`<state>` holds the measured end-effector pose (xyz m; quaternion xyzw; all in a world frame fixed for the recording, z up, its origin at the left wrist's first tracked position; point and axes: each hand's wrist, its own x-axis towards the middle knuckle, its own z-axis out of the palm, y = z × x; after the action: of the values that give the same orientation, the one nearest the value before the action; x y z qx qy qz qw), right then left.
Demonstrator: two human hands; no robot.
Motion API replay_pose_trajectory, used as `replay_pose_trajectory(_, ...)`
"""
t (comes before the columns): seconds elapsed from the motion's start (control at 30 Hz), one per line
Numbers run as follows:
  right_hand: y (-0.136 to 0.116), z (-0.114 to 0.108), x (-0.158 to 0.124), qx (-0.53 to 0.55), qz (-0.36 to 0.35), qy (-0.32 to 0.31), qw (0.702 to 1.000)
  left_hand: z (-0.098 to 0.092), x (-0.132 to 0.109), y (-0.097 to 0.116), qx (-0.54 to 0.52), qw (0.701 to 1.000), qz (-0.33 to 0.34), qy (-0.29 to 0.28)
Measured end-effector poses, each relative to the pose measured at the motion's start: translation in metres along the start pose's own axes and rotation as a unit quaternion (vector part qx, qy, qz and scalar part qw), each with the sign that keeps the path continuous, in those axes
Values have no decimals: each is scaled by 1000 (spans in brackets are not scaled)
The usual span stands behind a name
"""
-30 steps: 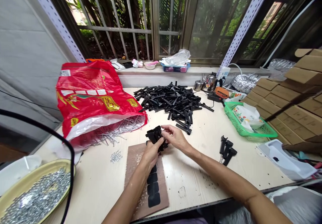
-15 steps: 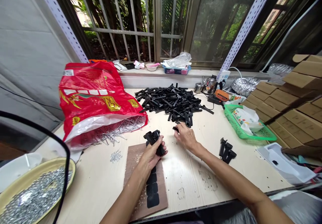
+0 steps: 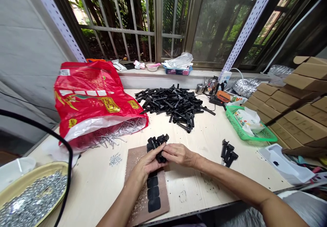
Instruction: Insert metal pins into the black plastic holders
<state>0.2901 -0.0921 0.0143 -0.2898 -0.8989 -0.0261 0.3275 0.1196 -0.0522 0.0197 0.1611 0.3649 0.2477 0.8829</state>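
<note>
My left hand (image 3: 150,160) holds a bunch of black plastic parts (image 3: 158,144) above a brown board (image 3: 133,165). Against that bunch, the pinched fingers of my right hand (image 3: 180,155) meet the left fingertips; what they grip is hidden. A column of rounded black squares (image 3: 153,193) runs down the board, partly under my left hand. Behind the hands lies a large heap of black parts (image 3: 171,101). A few assembled black pieces (image 3: 228,153) rest to the right.
An open red bag (image 3: 89,97) of metal pins lies at the left, near small metal pieces (image 3: 115,159). A yellow tray (image 3: 65,167) of metal bits is at lower left. At right are a green basket (image 3: 265,138) and cardboard boxes (image 3: 296,125).
My right hand has moved from the front of the heap, left and toward me, to the bunch in my left hand. The view has shifted slightly.
</note>
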Motion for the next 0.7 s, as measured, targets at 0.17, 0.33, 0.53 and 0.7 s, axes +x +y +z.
replay_pose_trajectory(0.17,27,-10,-5,-26,167,-40,985,-4,-8,3,46,999,20,-16)
replay_pose_trajectory(0.33,81,-17,-11,-202,496,-147,832,4,-12,5,125,982,135,47)
replay_pose_trajectory(0.53,84,-10,-9,-208,495,-126,834,-7,-9,0,149,954,244,95)
replay_pose_trajectory(0.7,38,-14,29,-37,400,167,900,-17,-1,0,93,956,258,102)
